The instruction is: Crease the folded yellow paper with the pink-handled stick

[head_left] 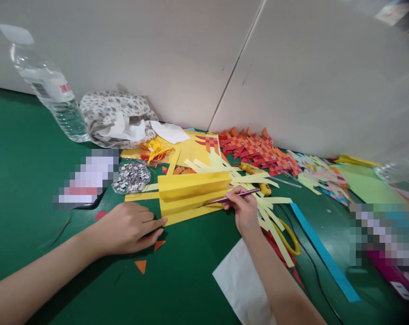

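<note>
The creased yellow paper sheet lies between my two hands on the green table; its long axis and its folds run left to right, the right end a little farther from me. I have one slim metallic-pink pen pinched in the fingers of my right hand. It points left, its tip on the sheet and its back end to the right, the long axis nearly level with the folds. The sheet lies to the left of this hand.

My left hand is released, fingers loosely bent, the index fingertip on the sheet's near left corner; the sheet lies to its right. Just beside that hand are two orange paper triangles.

Pale yellow strips, too overlapped to count, fan out around my right hand, with one blue strip farther right. One white paper piece lies under my right forearm. Beyond the sheet are one bag of googly eyes and a heap of red-and-orange woven fish, too crowded to count. To the left are one phone and one plastic bottle.
</note>
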Demonstrator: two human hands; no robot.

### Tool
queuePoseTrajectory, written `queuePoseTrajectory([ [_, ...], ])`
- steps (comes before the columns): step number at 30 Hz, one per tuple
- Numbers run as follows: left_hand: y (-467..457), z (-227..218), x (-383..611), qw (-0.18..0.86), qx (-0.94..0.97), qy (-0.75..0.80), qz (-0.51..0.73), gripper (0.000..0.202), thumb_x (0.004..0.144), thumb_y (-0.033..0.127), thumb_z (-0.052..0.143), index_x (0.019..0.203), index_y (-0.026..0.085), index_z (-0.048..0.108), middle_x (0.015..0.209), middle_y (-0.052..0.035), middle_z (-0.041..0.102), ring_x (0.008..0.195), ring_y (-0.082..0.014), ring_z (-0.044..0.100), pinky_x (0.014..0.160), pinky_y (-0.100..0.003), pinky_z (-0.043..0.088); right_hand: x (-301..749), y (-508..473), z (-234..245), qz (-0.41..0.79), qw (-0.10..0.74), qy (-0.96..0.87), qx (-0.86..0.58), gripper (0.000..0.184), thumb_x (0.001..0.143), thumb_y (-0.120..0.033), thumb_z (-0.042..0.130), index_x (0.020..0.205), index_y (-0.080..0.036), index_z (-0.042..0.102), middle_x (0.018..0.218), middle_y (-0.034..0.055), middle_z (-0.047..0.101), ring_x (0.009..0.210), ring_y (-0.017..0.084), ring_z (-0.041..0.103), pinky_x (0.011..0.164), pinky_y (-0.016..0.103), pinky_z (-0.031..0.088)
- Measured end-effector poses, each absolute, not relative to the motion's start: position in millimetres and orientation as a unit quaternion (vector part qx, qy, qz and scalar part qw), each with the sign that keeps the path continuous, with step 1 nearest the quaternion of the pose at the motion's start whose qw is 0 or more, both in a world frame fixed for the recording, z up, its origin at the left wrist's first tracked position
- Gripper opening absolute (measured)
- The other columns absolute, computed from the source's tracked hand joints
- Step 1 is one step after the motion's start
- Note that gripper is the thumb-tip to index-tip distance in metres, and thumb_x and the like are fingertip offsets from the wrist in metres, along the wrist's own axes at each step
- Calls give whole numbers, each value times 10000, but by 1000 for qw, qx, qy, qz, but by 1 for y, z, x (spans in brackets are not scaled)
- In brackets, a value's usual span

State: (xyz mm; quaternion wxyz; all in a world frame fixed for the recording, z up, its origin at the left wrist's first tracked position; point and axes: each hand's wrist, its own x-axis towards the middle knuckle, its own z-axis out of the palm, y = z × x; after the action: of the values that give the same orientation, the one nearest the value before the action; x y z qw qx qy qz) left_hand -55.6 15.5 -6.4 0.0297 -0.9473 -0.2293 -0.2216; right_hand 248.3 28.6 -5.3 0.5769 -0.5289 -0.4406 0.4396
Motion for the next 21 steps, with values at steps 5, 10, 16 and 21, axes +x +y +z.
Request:
queuePoseTrajectory([
  [5, 15, -8, -56, 29, -948, -230, -216, 227, 929, 270, 479, 974, 202, 690, 609, 11, 637, 507, -152, 568, 475, -298, 358, 248, 28, -4, 465, 564, -442, -520, 168, 685, -244, 722, 585, -185, 601, 513, -34, 617, 427, 101, 572, 407, 182, 435],
  [10, 16, -8, -56, 30, -948, -230, -219, 221, 927, 270, 487, 964, 204, 695, 598, 14, 628, 496, -154, 561, 472, -304, 351, 245, 28, 1, 480, 585, -423, -498, 166, 646, -226, 709, 541, -177, 591, 495, -25, 596, 435, 104, 574, 385, 174, 436],
  [16, 15, -7, -56, 24, -948, -229, -219, 231, 931, 263, 475, 952, 205, 697, 594, 14, 626, 496, -152, 559, 480, -304, 354, 245, 29, 2, 465, 609, -404, -500, 196, 635, -223, 714, 521, -173, 562, 459, -29, 580, 400, 91, 556, 367, 158, 416],
  [21, 15, -8, -56, 27, -948, -228, -220, 216, 926, 267, 488, 961, 206, 692, 597, 17, 627, 496, -156, 559, 472, -309, 351, 241, 26, 0, 465, 577, -434, -512, 219, 692, -282, 754, 600, -178, 585, 500, -23, 639, 418, 88, 576, 434, 165, 453],
])
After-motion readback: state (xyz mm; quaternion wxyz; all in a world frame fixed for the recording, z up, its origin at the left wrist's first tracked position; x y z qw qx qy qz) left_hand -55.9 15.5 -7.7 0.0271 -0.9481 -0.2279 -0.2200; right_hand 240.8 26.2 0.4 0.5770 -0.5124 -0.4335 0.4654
